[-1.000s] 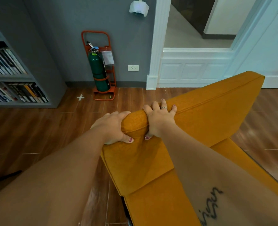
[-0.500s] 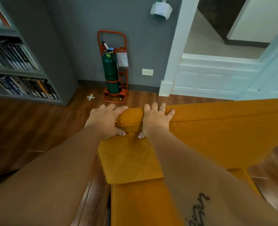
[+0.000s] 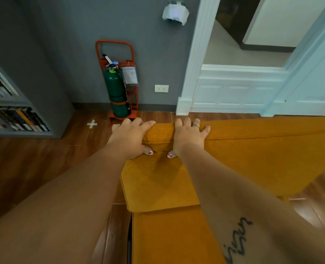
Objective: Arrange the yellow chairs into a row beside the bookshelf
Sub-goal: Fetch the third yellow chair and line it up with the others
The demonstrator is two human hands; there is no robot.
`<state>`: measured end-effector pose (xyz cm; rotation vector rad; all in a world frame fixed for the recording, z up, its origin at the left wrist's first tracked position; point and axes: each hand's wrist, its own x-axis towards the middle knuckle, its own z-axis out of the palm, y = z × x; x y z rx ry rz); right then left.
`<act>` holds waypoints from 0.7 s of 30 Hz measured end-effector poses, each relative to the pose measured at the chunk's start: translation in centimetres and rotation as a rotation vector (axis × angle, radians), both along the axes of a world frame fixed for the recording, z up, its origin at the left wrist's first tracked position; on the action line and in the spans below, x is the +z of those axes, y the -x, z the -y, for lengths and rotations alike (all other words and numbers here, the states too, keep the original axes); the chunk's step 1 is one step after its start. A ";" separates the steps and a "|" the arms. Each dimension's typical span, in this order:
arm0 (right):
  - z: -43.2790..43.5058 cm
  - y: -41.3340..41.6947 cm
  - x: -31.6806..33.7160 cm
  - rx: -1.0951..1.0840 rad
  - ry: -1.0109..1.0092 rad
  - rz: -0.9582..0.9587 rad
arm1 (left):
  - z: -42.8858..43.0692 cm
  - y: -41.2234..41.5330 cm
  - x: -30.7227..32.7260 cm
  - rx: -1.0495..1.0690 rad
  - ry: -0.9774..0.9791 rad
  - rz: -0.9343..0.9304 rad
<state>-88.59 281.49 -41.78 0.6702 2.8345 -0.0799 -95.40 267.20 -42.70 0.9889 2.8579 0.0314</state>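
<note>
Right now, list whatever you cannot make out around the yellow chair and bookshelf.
Head view:
Yellow chair: underside hidden beneath its cushions and the person's arms; right end cut off by the frame.
Bookshelf: cut off at the left edge; book titles too small.
Fire extinguisher tag: text blurred.
Other chairs: none in view.

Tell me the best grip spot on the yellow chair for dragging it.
Probably the backrest's padded top edge on the yellow chair, approached from the seat side. It is thick, rounded and uppermost, so fingers hook over it with thumbs on the near face. The left hand and right hand both hold it this way, at one end.
</note>
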 end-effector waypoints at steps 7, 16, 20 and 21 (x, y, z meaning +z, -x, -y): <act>-0.4 2.0 -0.1 -0.046 -0.013 -0.022 | -0.7 2.6 0.0 -0.045 0.002 0.007; -1.1 3.8 -0.3 -0.041 0.004 -0.016 | -1.1 3.6 0.2 -0.003 0.007 0.004; -1.5 3.7 -0.2 -0.001 0.032 0.010 | -1.2 2.7 0.1 0.062 0.034 -0.017; -1.7 3.6 -0.1 0.025 0.041 0.012 | -1.3 2.3 0.1 0.089 0.043 -0.020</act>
